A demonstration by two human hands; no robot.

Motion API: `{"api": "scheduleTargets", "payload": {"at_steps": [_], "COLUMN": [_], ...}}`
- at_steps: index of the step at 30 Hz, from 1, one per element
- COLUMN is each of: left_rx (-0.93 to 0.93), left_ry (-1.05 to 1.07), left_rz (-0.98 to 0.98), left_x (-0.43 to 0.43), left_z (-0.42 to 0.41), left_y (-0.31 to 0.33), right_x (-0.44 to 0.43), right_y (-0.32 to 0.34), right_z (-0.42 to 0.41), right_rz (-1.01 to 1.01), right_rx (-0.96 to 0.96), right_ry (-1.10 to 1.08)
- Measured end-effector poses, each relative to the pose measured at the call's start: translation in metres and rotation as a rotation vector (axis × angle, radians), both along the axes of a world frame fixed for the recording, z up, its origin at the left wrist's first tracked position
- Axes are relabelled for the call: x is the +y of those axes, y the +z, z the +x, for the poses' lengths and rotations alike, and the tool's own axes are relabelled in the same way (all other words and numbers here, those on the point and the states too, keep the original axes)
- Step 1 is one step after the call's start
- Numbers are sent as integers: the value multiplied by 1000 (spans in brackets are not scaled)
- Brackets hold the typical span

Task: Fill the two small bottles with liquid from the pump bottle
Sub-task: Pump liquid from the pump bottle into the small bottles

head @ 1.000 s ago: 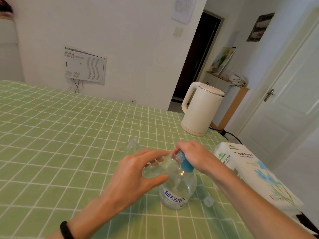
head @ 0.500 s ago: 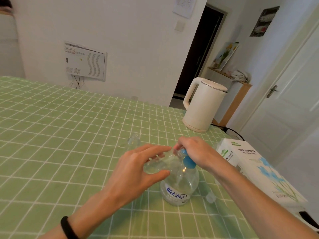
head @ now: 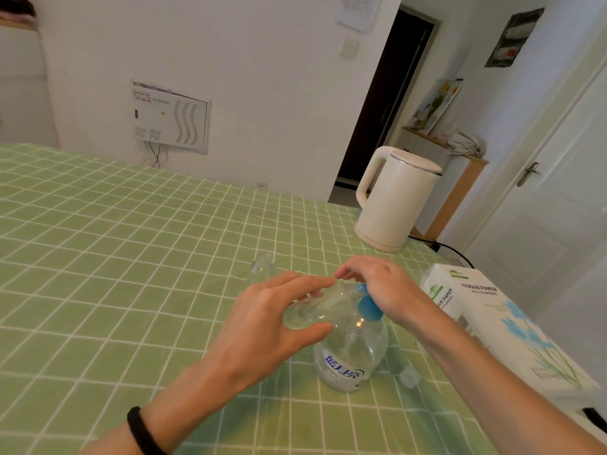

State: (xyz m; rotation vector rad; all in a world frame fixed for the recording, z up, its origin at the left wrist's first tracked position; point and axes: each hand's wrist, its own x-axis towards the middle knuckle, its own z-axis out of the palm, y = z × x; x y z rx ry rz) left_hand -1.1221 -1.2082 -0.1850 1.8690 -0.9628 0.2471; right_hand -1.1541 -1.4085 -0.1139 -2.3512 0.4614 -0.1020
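A green checked tablecloth [head: 131, 257] covers the table. On it stands a round clear plastic pump bottle [head: 349, 359] with a blue pump head [head: 369, 307]. The right hand [head: 381, 287] lies over that head, fingers curled on it. The left hand [head: 262, 320] grips a small clear bottle [head: 315, 310], tilted on its side against the spout. A second small clear bottle [head: 261, 267] stands just beyond the left hand's fingertips.
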Motion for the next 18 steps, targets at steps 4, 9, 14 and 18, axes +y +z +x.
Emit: {"api": "scheduleTargets", "payload": {"at_steps": [4, 9, 14, 18], "left_rx": [6, 5, 1, 14], "left_ry": [-7, -2, -4, 0], "left_rz": [-7, -18, -5, 1], "left_x": [0, 0, 0, 0], "left_z": [-1, -2, -3, -2], "left_y": [-1, 2, 4, 1], "right_x": [0, 1, -3, -4], "right_y": [-2, 3, 1, -4], "right_z": [0, -2, 1, 0], "right_rz": [12, 90, 125, 116], "right_rx": [-1, -122, -153, -85], "right_ry": [21, 53, 101, 112]}}
